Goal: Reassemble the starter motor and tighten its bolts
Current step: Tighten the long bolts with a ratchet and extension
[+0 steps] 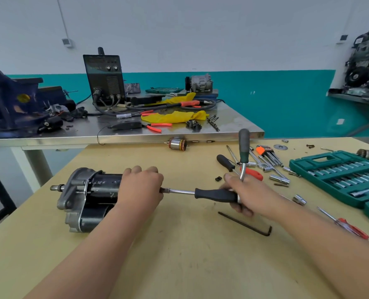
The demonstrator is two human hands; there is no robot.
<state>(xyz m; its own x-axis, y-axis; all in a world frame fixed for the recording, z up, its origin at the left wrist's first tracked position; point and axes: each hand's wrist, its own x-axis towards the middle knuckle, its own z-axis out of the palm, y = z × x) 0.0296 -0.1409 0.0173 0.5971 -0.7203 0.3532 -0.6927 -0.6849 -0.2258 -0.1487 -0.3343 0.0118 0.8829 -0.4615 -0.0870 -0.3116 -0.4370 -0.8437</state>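
starter motor looks back in one piece, lying on the desk well left of the green socket case. left hand grips its rear end, right hand grips the socket driver poking into that end. bolt tightening isn't finished, i'd guess.

Bright, even light all over, soft and coming from overhead, no hard shadows anywhere. Just a faint smudge of shade under the starter motor on the tan surface. There's sheen on the steel surface behind, a pale streak along its front edge, and a glint on the chrome shaft of the socket driver. Centre looks crisp; the right hand is a touch smeared. Out at the edges the wide lens bends things: the vise far left and the engine far right go soft and stretched
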